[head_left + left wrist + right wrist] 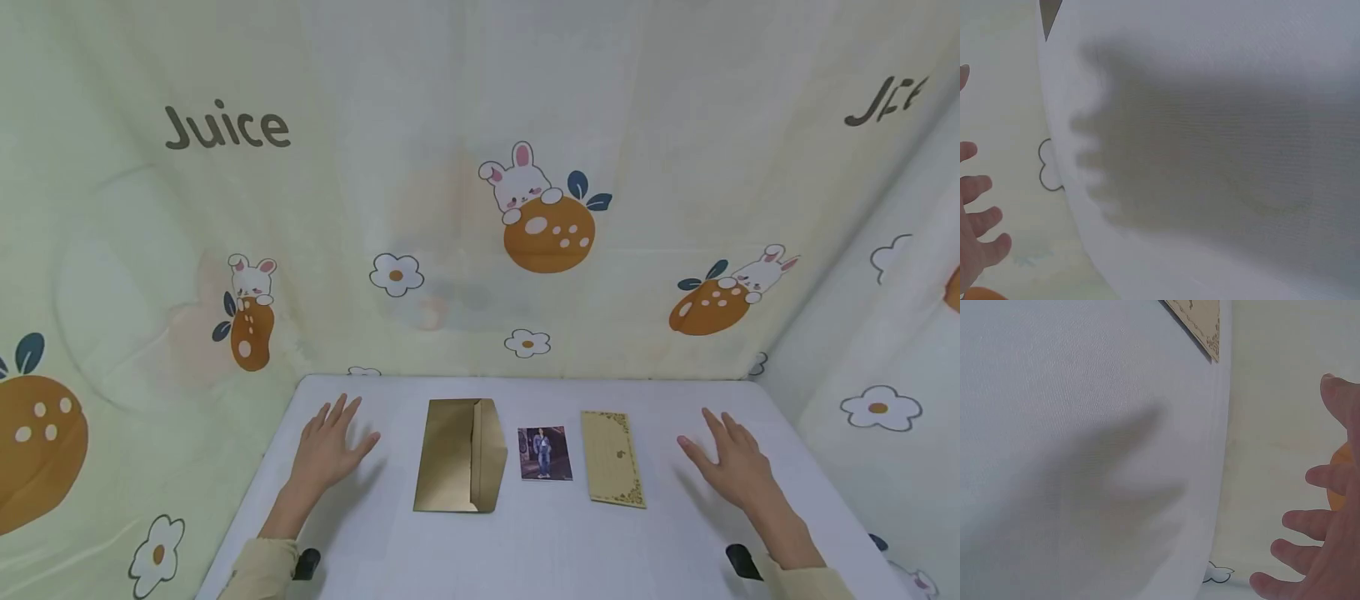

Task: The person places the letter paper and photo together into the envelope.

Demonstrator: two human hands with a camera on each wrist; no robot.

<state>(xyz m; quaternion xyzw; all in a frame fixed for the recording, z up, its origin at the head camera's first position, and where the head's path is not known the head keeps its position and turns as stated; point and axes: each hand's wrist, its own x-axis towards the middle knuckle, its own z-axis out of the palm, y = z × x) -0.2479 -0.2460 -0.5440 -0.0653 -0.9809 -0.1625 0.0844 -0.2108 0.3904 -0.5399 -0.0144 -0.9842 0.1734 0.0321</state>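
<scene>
left hand [326,450] and right hand [737,468] seen spread above white table [465,558], nothing gripped. gold envelope [447,458], small photo [545,454] and ornate card [609,458] laid between them, left to right. all judged light: envelope easily creased, best lifted by side edges; photo likely slick, best pinched at border; card seemingly stiffer, best taken by long edges.

Envelope [447,456] lies left of photo [545,453], card [612,458] right.

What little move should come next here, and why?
Perhaps the left hand should reach over and steady the gold envelope: that hand is empty, the envelope lies nearest it, and the photo and card lie separately alongside.
</scene>
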